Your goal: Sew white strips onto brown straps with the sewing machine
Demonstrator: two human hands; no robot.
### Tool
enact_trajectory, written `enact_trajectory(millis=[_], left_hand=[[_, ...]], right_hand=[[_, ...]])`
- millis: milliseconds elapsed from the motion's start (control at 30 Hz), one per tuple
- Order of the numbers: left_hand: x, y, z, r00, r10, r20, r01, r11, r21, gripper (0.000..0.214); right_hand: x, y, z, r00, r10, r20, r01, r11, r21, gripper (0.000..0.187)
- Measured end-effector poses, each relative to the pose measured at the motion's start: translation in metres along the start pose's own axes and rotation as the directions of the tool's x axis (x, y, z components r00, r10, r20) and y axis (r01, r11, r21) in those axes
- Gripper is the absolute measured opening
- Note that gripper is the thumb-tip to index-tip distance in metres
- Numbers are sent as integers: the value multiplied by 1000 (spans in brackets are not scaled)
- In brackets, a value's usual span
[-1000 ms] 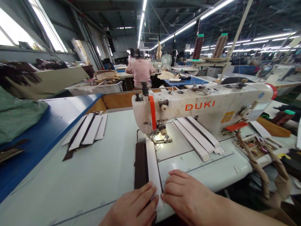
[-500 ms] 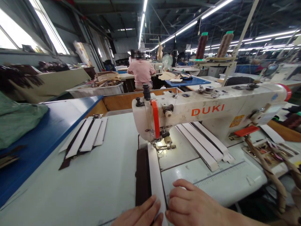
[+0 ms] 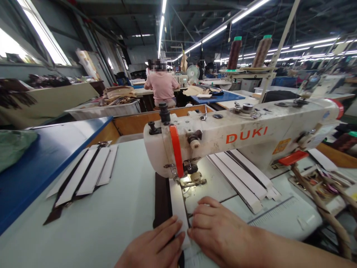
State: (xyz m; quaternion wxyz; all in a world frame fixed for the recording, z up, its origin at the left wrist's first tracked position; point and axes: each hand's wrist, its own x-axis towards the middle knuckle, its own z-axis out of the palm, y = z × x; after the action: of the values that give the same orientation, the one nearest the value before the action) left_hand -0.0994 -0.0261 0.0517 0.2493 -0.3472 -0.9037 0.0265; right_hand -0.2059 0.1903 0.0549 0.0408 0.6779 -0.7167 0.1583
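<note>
A white strip (image 3: 178,204) with a dark brown strip (image 3: 162,201) along its left side runs under the presser foot (image 3: 192,181) of a sewing machine (image 3: 212,130). My left hand (image 3: 156,243) lies over both strips, its fingers stretched out and the fingertips on the white one. Curled closed, my right hand (image 3: 214,227) rests on the machine bed with its fingertips at the white strip's right edge; its thumb is hidden. The small lamp lights the needle area, where the strip's far end is out of sight.
White and dark strips (image 3: 86,171) lie fanned out on the left of the table; more white strips (image 3: 237,175) lie under the machine arm. A tray of small items (image 3: 320,186) stands at the right. Thread cones (image 3: 233,54) rise behind. A person in pink (image 3: 162,87) sits ahead.
Both hands have moved forward along the strips, closer to the presser foot. Less strip shows between hands and needle. The view has shifted slightly.
</note>
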Motion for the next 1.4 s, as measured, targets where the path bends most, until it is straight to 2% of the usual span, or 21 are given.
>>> enact_trajectory(millis=[133, 333, 467, 533, 733, 967, 1067, 1133, 1267, 1333, 1400], left_hand=[[6, -14, 7, 999, -24, -31, 25, 1000, 11, 29], [14, -37, 19, 996, 9, -84, -5, 999, 44, 33], [15, -53, 30, 995, -75, -70, 77, 997, 29, 33], [15, -61, 34, 989, -126, -72, 127, 992, 10, 35], [21, -72, 39, 962, -273, -6, 272, 959, -79, 35], [26, -76, 41, 945, -324, 33, 325, 934, -146, 34], [22, -72, 37, 942, -334, 31, 335, 932, -140, 32], [10, -61, 31, 944, -329, 13, 327, 936, -132, 31], [-28, -24, 14, 960, -281, -15, 278, 955, -106, 31], [-43, -5, 6, 977, -211, -14, 209, 975, -80, 34], [-51, 11, -1, 991, -120, -62, 116, 991, -64, 34]], right_hand=[[9, 14, 4, 999, 19, -33, -19, 1000, -23, 14], [23, 29, 9, 992, 86, -95, -93, 993, -68, 17], [29, 31, 11, 976, 194, -95, -202, 977, -75, 16], [30, 31, 13, 969, 229, -92, -236, 969, -69, 21], [29, 30, 14, 963, 244, -113, -252, 965, -70, 21], [28, 32, 16, 948, 267, -173, -274, 961, -18, 20], [26, 30, 17, 942, 266, -205, -270, 963, 5, 19], [24, 29, 18, 936, 256, -241, -258, 966, 23, 18], [23, 30, 20, 933, 213, -292, -215, 976, 24, 20], [22, 29, 20, 939, 182, -291, -186, 982, 12, 20], [22, 26, 20, 945, 162, -284, -167, 986, 7, 20]])
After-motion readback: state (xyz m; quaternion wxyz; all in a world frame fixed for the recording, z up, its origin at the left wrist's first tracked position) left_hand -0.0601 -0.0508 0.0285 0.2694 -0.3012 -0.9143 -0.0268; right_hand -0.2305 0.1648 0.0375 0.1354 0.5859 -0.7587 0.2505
